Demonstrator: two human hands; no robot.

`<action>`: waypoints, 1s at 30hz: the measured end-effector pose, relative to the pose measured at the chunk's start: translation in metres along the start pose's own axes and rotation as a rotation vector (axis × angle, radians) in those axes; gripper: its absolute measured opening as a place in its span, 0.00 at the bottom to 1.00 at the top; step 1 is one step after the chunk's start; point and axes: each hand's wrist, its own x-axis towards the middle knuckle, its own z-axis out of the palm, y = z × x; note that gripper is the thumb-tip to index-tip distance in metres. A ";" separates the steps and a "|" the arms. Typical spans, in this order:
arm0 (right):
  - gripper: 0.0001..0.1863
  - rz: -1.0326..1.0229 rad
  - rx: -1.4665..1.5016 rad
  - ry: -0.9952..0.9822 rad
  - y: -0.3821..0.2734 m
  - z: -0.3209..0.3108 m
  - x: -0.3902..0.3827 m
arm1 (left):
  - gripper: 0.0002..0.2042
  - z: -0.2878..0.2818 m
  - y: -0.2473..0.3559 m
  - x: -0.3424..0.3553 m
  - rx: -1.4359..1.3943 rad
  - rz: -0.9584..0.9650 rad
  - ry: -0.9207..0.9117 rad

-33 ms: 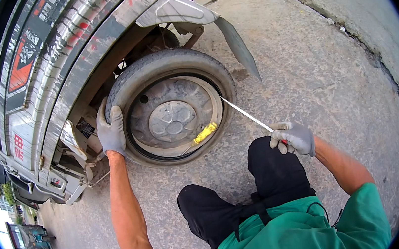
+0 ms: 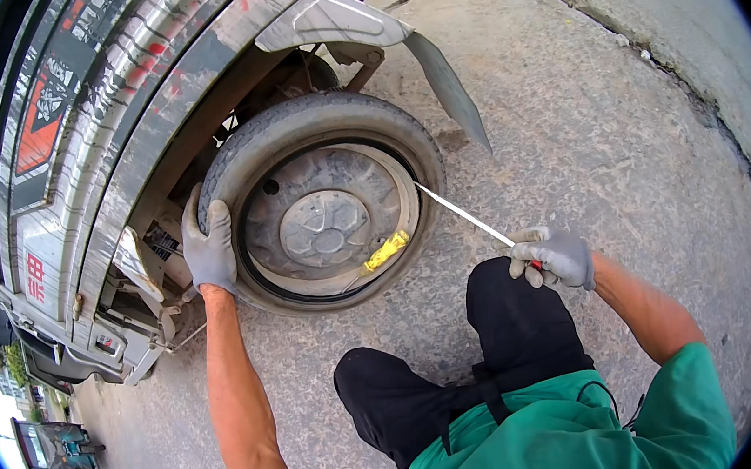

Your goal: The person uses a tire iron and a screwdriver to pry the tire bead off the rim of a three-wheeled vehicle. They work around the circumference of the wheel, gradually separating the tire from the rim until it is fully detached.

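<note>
My gloved left hand point(image 2: 208, 241) grips the left side of the tyre point(image 2: 278, 125), its fingers curled over the tread. Inside the tyre sits a dusty metal rim point(image 2: 295, 226). My gloved right hand point(image 2: 547, 258) is closed round the handle end of a long thin metal bar with a red handle point(image 2: 462, 213); the bar's far tip meets the seam between tyre and rim at the right. A yellow-handled tool point(image 2: 387, 250) sticks out from the lower right part of the rim, its end at the bead.
A scuffed silver vehicle point(image 2: 74, 225) fills the upper left, with a bent fender flap point(image 2: 442, 86) above the wheel. My knees point(image 2: 518, 329) are below on the mottled pavement point(image 2: 616, 205), which has a long crack at right point(image 2: 707, 109). A small green vehicle point(image 2: 55, 447) stands far left.
</note>
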 end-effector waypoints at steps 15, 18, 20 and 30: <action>0.20 0.162 -0.119 -0.207 -0.058 -0.058 0.049 | 0.36 0.003 -0.007 0.002 -0.054 0.028 -0.023; 0.21 0.179 0.070 -0.141 -0.037 0.002 0.029 | 0.36 -0.002 -0.011 -0.003 -0.049 0.012 -0.012; 0.20 0.173 0.300 -0.102 -0.023 0.047 0.015 | 0.36 0.000 -0.008 -0.004 -0.036 0.014 0.003; 0.18 -0.052 0.880 -0.175 0.005 0.238 0.072 | 0.36 -0.006 -0.009 -0.001 -0.044 0.059 -0.026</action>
